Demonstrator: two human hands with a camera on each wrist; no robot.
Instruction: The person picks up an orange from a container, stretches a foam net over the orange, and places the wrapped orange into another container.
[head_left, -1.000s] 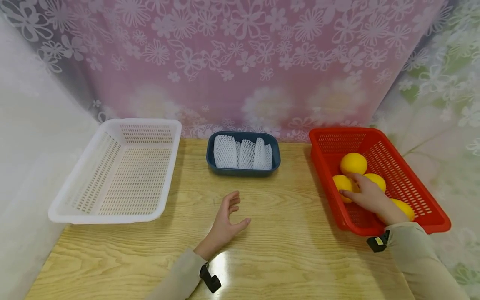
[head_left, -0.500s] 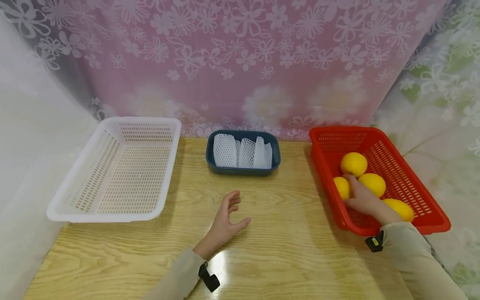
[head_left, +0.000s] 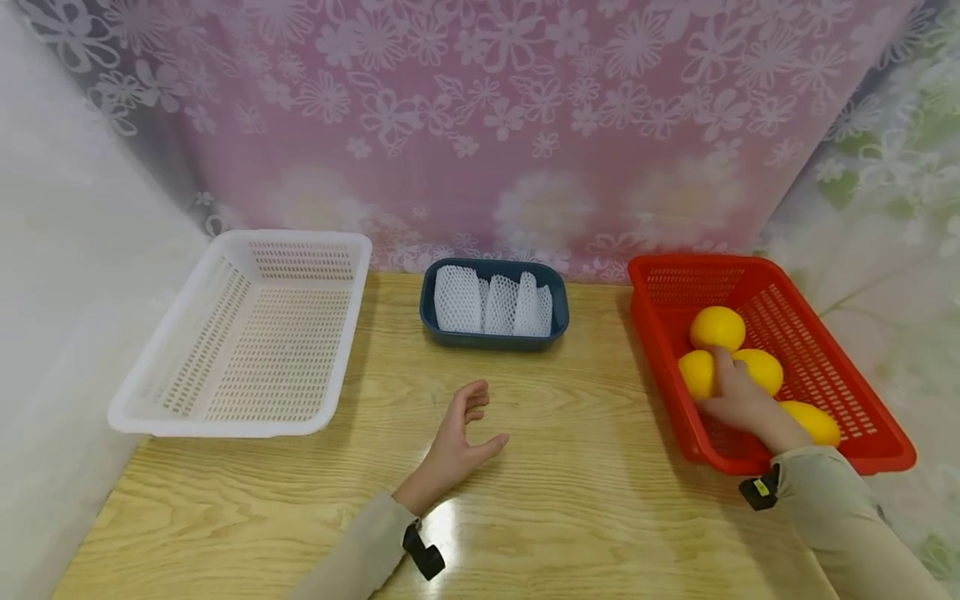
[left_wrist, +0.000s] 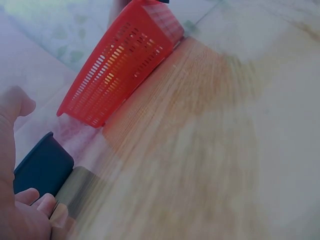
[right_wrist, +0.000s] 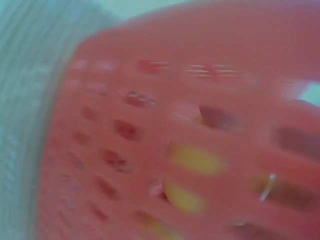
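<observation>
Our hands are well apart: the right hand (head_left: 738,396) grips the leftmost yellow fruit (head_left: 696,374) inside the red basket (head_left: 690,287), while the left hand (head_left: 457,446) holds nothing, its fingers loosely bent and its thumb spread away from them. Over the last second our right hand has gone from lying across the tops of the fruit to reaching down, so that its fingers now sit in the gap between the leftmost fruit and the middle fruit (head_left: 763,371), with the thumb on the near side. We judge that the work has passed from reaching to holding; a lift does not show, since the fruit sits at the left wall just as it did. The far fruit (head_left: 717,327) and the near fruit (head_left: 813,423) have also kept their places. Our left hand has not moved to speak of, on the near side of the blue container (head_left: 495,341) with its white net sleeves (head_left: 459,300); we cannot tell whether it touches the table (head_left: 570,467). To the left stands the white basket (head_left: 277,354), unchanged. Our right wrist view shows mostly blurred red wall, with yellow through the slots, so the fingertips under the fruit stay hidden.
</observation>
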